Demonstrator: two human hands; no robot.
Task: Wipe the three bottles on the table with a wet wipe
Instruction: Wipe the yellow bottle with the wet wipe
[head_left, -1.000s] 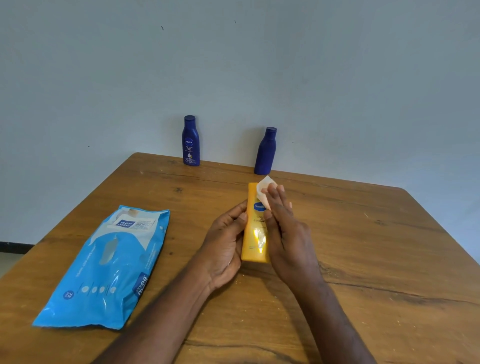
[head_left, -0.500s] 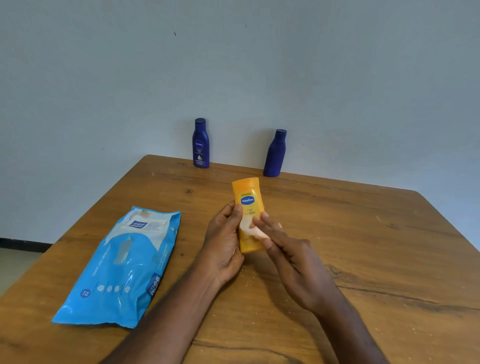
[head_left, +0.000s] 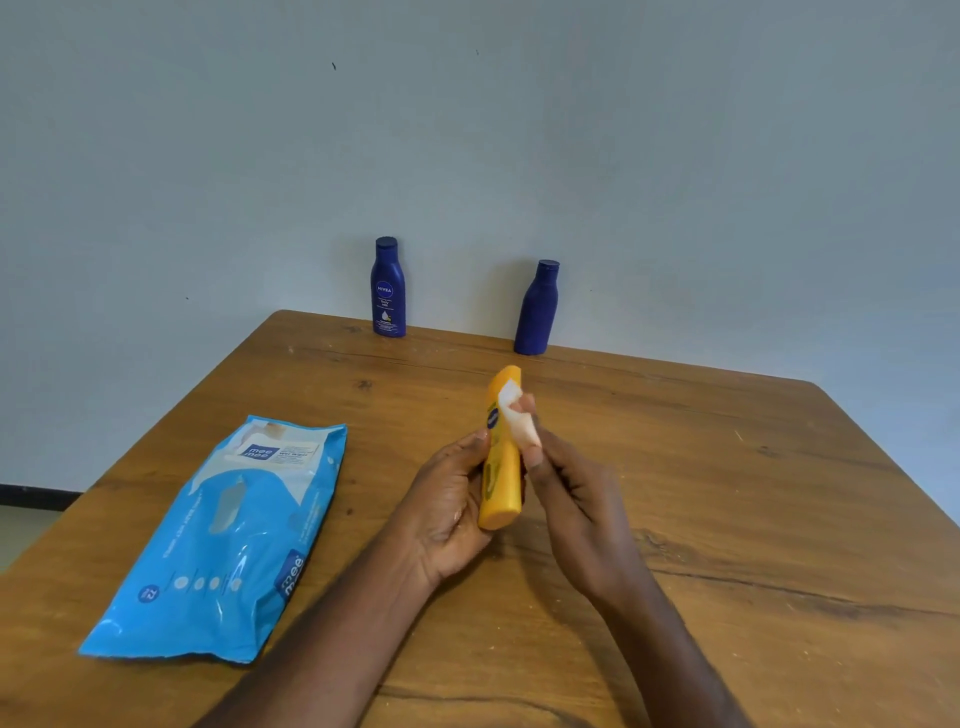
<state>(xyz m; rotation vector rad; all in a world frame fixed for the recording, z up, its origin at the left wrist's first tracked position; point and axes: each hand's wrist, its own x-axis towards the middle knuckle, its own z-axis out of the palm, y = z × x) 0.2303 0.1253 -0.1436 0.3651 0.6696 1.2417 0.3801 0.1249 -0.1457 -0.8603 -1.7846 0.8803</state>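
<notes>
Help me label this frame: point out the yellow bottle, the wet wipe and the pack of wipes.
yellow bottle (head_left: 501, 488): head view, on its lower body.
wet wipe (head_left: 514, 418): head view, on the white fold against the bottle.
pack of wipes (head_left: 228, 540): head view, on the middle of the blue pack.

The table (head_left: 675, 467) was wood, grained and scuffed. The wipes pack (head_left: 223, 540) was glossy crinkled plastic film. The yellow bottle (head_left: 501, 483) looked like smooth, slightly shiny plastic; both blue bottles (head_left: 388, 291) (head_left: 537, 312) smooth plastic. The wipe (head_left: 514, 415) looked like soft white cloth.
</notes>
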